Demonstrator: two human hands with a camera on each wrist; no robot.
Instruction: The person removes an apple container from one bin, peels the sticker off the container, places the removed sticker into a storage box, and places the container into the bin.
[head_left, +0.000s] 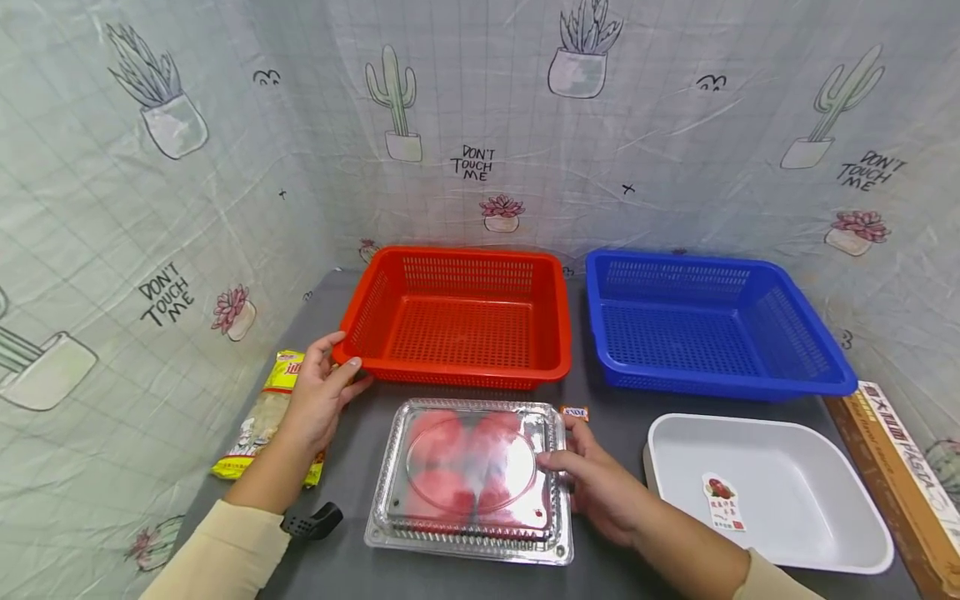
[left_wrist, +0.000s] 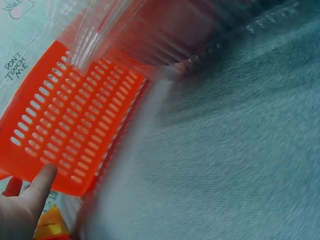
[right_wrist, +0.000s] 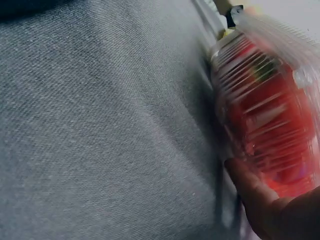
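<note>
The clear plastic clamshell box of red fruit (head_left: 471, 473) lies flat on the grey cloth-covered table (head_left: 607, 575), just in front of the red perforated plastic basket (head_left: 457, 317). The right hand (head_left: 592, 483) is at the box's right edge, fingers laid over the lid's rim and thumb down at the side; in the right wrist view the fingertips (right_wrist: 245, 177) touch the ribbed wall of the box. The grip there looks like a light, partly curled hold on the edge rather than a full clasp. The left hand (head_left: 321, 398) rests against the near left corner of the red basket, fingers straight and relaxed, thumb on the rim; the left wrist view shows 1 fingertip (left_wrist: 45, 176) touching the slotted wall. It pinches nothing.

To move the box well, I judge the right hand should get its thumb fully under the flange and keep the box level, since the lid is thin and the fruit inside can roll. The left hand serves best steadying the basket so it does not slide.

Nearby lie a yellow snack packet (head_left: 270, 417), a blue perforated plastic basket (head_left: 712, 325), a white plastic tray (head_left: 772, 492) and a long brown carton (head_left: 900, 483)
</note>
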